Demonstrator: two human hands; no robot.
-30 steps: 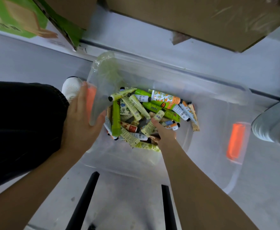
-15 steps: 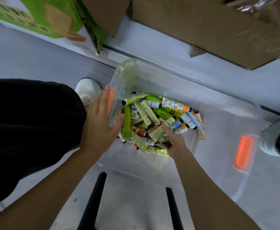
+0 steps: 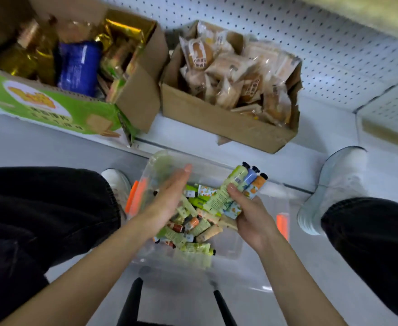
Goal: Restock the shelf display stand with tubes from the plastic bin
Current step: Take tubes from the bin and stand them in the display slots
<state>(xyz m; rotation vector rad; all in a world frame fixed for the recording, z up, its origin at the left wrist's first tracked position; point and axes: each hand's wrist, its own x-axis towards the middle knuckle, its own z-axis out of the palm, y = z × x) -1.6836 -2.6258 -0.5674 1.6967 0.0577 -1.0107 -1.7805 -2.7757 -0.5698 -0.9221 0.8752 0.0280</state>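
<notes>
Since the earlier frames the right hand has come up out of the bin with a bunch of three or so tubes. The left hand has let go of the bin's left wall by the orange latch. The view has tipped up to show a shelf across the top of the frame. The right hand's fingers and thumb are curled round the lower half of the bunch, just right of centre. The black caps fan up and to the right, likely so the tubes stay aligned for setting down. The left hand is flat, with straight fingers, gripping nothing. Its palm is turned toward the bunch and close to it but apart, probably ready to square the tubes up or take some. The loose tubes lie heaped in the bin at centre, between the person's knees, so plenty are left to move. On the shelf a green box at upper left and a brown box at upper centre hold wrapped snacks, with pegboard behind them. Where the tubes belong is not shown, so the restocking looks to be at its carrying step.
</notes>
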